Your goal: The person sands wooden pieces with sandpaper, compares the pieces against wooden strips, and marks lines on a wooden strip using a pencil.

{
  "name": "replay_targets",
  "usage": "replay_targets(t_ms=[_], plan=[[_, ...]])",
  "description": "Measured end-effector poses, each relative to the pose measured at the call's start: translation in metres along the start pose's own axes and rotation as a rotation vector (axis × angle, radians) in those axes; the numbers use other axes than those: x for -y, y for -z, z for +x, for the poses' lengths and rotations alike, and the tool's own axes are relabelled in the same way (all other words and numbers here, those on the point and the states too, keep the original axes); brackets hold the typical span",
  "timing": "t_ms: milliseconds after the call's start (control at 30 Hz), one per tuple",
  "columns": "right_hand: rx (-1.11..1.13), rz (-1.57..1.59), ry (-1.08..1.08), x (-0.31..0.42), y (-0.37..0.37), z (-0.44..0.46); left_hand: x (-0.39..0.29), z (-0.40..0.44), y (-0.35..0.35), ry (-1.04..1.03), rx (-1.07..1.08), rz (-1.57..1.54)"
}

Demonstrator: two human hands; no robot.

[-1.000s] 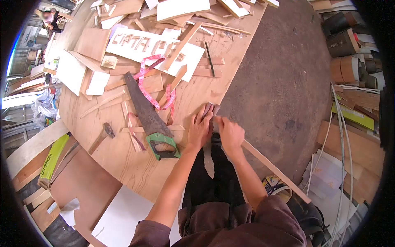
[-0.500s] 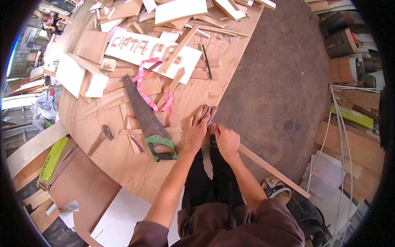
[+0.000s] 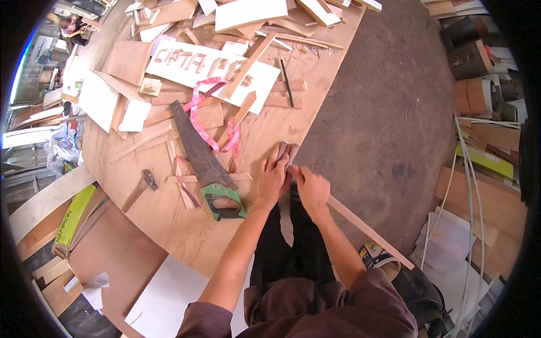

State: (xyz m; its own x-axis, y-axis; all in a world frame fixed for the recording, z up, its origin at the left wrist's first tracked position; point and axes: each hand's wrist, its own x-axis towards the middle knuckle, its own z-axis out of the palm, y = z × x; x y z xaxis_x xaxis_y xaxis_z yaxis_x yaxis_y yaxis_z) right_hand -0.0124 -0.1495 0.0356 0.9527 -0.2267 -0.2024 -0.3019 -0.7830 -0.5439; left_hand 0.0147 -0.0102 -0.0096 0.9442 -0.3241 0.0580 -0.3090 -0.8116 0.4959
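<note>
My left hand [image 3: 271, 179] presses at the table's right edge, its fingers closed over a small grey-brown folded piece [image 3: 289, 151], possibly sandpaper. Close beside it my right hand [image 3: 311, 190] is curled, slightly blurred, around a long thin wooden strip [image 3: 369, 230]. The strip slants down to the right past the table edge; its upper end is hidden by my hands. Left of my hands lies a handsaw [image 3: 200, 152] with a green handle. A pink measuring tape [image 3: 195, 115] curls across the saw's blade area, and a hammer [image 3: 141, 188] rests farther left.
Wooden offcuts [image 3: 248, 17] are heaped at the table's far end. A white board [image 3: 191, 62] carries wooden letters. A dark pencil-like stick [image 3: 287, 83] lies near the edge. A paint bucket [image 3: 380, 260] stands on the floor [image 3: 377, 112] at lower right. Another person [image 3: 72, 28] is far left.
The wooden strip's lower end has shifted left and slightly up. My hands stay close together at the table edge, and the view has shifted slightly.
</note>
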Motion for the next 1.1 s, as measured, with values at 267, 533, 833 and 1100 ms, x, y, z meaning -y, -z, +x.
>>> replay_targets(t_ms=[267, 533, 833, 1100], plan=[[0.005, -0.06, 0.085, -0.006, 0.006, 0.015, -0.001, 0.0, 0.005, -0.04, 0.016, 0.007], [-0.013, -0.068, 0.069, 0.004, 0.014, 0.025, 0.002, 0.0, 0.0, -0.023, -0.036, 0.002], [-0.001, -0.068, -0.002, 0.002, 0.011, 0.028, -0.005, 0.002, 0.011, -0.067, -0.052, 0.03], [0.103, -0.105, -0.004, 0.006, 0.024, 0.024, -0.002, 0.001, 0.007, -0.088, -0.037, 0.02]])
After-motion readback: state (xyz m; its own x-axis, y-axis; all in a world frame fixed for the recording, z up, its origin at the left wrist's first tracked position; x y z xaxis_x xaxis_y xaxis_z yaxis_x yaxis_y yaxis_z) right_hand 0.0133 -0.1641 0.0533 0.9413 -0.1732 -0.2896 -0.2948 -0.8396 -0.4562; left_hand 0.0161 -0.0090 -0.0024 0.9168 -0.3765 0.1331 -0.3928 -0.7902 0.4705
